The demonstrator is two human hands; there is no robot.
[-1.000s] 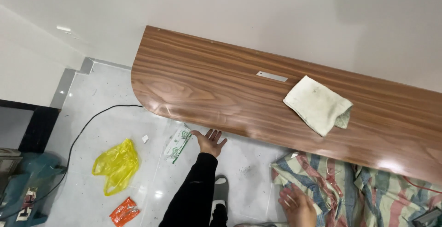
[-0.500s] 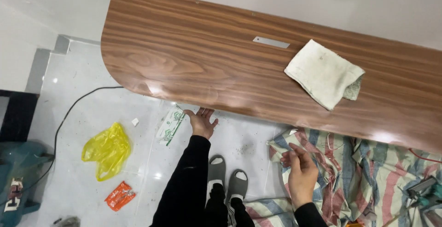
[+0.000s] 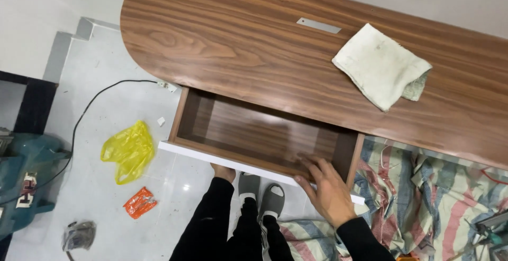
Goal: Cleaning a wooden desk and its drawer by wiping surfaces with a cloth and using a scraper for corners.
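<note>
At the far left, well away from the fingers, a teal machine (image 3: 24,179) is seen on the pale floor (image 3: 106,81), with a black cable (image 3: 90,102) running from it toward the desk. Nearer, but still left of both hands, a yellow plastic bag (image 3: 128,150) and an orange wrapper (image 3: 139,203) are laid on the floor. The drawer (image 3: 259,134) is pulled out from under the wooden desk (image 3: 254,44), its inside bare wood, its white front edge (image 3: 211,158) nearest the person. The left hand (image 3: 223,172) is placed under that white edge; its fingers are hidden, so whether they are curled or spread cannot be told. Just right of it, grey slippers (image 3: 262,195) are seen below the drawer. The right hand (image 3: 327,189) is rested over the front edge, fingers (image 3: 312,170) spread narrowly and flat, tips inside the drawer, nothing held. Beyond those fingertips, on the desk, a folded off-white cloth (image 3: 378,70) is laid. Right of the hand, a striped sheet (image 3: 434,192) is spread on the floor.
</note>
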